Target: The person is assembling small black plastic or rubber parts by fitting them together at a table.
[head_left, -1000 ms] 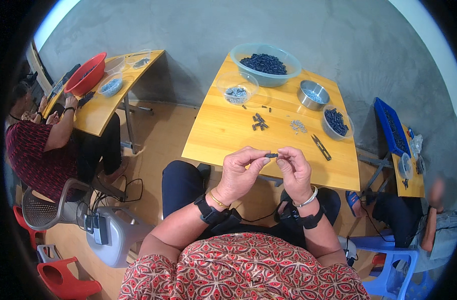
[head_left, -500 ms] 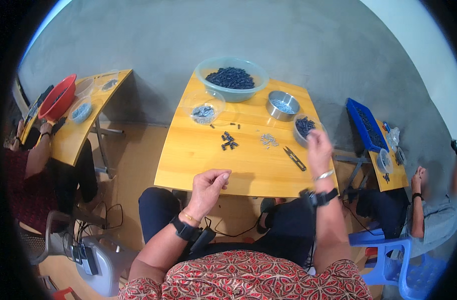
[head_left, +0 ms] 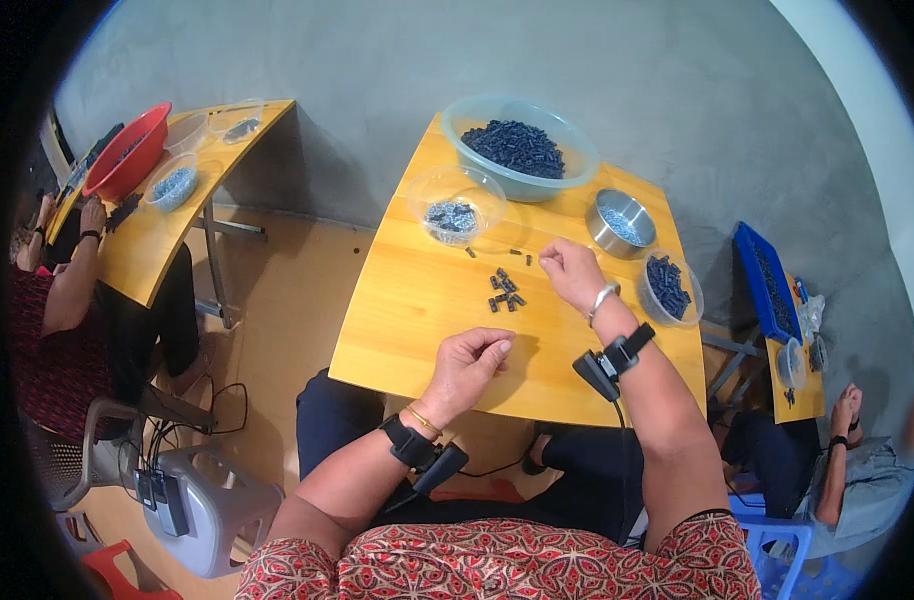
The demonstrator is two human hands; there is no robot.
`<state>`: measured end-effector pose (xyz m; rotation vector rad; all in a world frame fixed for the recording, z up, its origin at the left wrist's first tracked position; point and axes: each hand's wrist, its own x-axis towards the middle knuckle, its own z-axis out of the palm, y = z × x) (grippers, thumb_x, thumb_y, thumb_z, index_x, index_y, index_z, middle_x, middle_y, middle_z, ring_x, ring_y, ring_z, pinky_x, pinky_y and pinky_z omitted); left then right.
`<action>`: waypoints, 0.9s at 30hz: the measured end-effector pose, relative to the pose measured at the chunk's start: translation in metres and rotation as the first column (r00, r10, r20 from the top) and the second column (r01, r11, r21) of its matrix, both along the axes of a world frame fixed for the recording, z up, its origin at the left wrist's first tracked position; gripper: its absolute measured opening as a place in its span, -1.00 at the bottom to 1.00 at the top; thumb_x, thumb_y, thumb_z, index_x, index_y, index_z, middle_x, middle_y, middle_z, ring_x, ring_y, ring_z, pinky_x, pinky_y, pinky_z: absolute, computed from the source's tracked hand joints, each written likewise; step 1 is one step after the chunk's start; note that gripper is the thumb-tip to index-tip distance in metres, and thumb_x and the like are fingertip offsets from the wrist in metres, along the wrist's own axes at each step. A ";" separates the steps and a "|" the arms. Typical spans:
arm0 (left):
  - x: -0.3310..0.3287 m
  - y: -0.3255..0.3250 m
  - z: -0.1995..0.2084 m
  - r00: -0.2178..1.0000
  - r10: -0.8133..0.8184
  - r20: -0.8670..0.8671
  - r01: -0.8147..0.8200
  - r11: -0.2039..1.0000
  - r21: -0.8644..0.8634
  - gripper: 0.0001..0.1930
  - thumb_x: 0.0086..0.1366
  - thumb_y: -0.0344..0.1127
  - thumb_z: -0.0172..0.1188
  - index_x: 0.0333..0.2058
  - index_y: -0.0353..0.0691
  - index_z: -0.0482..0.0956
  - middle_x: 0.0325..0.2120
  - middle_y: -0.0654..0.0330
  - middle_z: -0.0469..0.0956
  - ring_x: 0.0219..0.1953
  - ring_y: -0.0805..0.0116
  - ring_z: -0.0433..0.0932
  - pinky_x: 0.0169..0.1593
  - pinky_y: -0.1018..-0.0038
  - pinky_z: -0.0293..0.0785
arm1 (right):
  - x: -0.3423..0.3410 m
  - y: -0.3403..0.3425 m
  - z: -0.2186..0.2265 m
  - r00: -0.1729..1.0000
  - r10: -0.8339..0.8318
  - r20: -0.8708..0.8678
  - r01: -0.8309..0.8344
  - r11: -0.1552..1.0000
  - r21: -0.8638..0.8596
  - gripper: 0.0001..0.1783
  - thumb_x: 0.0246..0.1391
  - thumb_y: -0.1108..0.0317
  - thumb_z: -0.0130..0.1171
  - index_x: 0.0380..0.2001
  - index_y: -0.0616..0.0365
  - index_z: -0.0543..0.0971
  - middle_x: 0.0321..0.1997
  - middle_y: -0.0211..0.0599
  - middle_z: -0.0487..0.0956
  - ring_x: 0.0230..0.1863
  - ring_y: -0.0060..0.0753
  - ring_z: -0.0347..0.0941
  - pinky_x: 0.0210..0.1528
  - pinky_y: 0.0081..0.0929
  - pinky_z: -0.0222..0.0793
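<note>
My left hand hovers over the near edge of the yellow table, thumb and fingers pressed together; anything between them is hidden. My right hand is farther out over the table, fingertips pinched; whatever they hold is too small to make out. Left of it lies a loose cluster of small dark pieces, with a few single pieces beyond. A clear tub of dark pieces stands right of the right hand, and a steel bowl of small silvery parts behind it. My right hand and forearm cover part of the tabletop.
A large pale basin heaped with dark pieces stands at the far edge, with a clear bowl of mixed parts nearer. Co-workers sit at tables on both sides, with a red basin at left and a blue tray at right.
My right hand has moved left from the clear tub to beside the dark cluster. It now hides the silvery pieces and thread snips. The whole view has shifted, and my left hand stays pinched.
</note>
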<state>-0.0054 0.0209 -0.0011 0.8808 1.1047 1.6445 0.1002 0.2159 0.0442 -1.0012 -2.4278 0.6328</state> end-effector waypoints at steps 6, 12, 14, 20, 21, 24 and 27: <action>-0.004 -0.003 0.002 0.998 -0.029 0.051 0.028 0.999 0.023 -0.84 0.18 -0.45 0.08 -0.27 -0.36 0.52 -0.52 0.29 0.51 -0.50 0.61 0.42 -0.37 0.67 0.39 | -0.032 0.020 -0.013 0.960 -0.104 0.261 0.092 0.994 0.059 -0.80 -0.09 0.32 0.09 -0.35 0.14 0.47 -0.35 -0.02 0.52 -0.24 -0.03 0.44 -0.19 -0.25 0.34; -0.005 -0.005 0.000 1.000 -0.025 -0.011 0.025 1.000 0.010 -0.84 0.18 -0.44 0.07 -0.27 -0.35 0.51 -0.51 0.30 0.49 -0.50 0.61 0.40 -0.37 0.68 0.38 | -0.035 0.023 -0.022 0.942 -0.072 0.329 0.042 0.994 0.098 -0.86 -0.07 0.38 0.05 -0.39 0.16 0.44 -0.37 0.01 0.51 -0.25 0.02 0.42 -0.20 -0.19 0.32; -0.006 -0.004 0.001 1.000 -0.027 -0.014 0.027 1.000 0.011 -0.84 0.19 -0.44 0.07 -0.26 -0.35 0.51 -0.53 0.31 0.49 -0.50 0.61 0.40 -0.36 0.67 0.38 | -0.035 0.024 -0.021 0.936 -0.071 0.344 0.038 0.994 0.102 -0.87 -0.07 0.40 0.03 -0.39 0.18 0.44 -0.39 0.02 0.50 -0.26 0.04 0.42 -0.22 -0.17 0.31; -0.004 -0.005 0.001 0.999 -0.033 0.022 0.033 0.999 0.013 -0.84 0.19 -0.45 0.06 -0.25 -0.36 0.51 -0.53 0.30 0.48 -0.50 0.61 0.40 -0.36 0.67 0.38 | -0.023 0.018 -0.024 0.961 -0.003 0.275 -0.043 0.986 0.160 -0.91 -0.07 0.45 -0.02 -0.48 0.25 0.43 -0.43 0.04 0.48 -0.29 0.08 0.40 -0.24 -0.17 0.30; -0.004 -0.005 0.001 0.999 -0.028 0.019 0.028 0.999 0.014 -0.84 0.19 -0.45 0.06 -0.25 -0.36 0.51 -0.53 0.30 0.48 -0.50 0.61 0.41 -0.37 0.67 0.38 | -0.021 0.015 -0.024 0.971 0.024 0.237 -0.065 0.983 0.170 -0.92 -0.08 0.47 -0.03 -0.51 0.27 0.43 -0.43 0.04 0.48 -0.30 0.07 0.39 -0.25 -0.18 0.30; -0.004 -0.004 0.002 0.999 -0.026 -0.032 0.027 1.000 0.012 -0.84 0.19 -0.43 0.07 -0.27 -0.35 0.51 -0.53 0.30 0.49 -0.50 0.61 0.41 -0.38 0.67 0.37 | -0.011 -0.002 -0.022 0.979 0.109 0.174 -0.145 0.968 0.206 -0.92 -0.10 0.47 0.00 -0.56 0.27 0.43 -0.48 0.01 0.47 -0.38 0.03 0.40 -0.30 -0.24 0.32; -0.004 -0.003 -0.001 1.000 -0.027 -0.013 0.027 1.000 0.016 -0.84 0.19 -0.45 0.06 -0.26 -0.35 0.51 -0.54 0.30 0.49 -0.50 0.62 0.41 -0.37 0.67 0.38 | -0.003 -0.020 -0.017 0.975 0.132 0.180 -0.161 0.974 0.157 -0.93 -0.11 0.48 0.02 -0.56 0.27 0.43 -0.49 -0.01 0.47 -0.40 0.00 0.40 -0.33 -0.27 0.32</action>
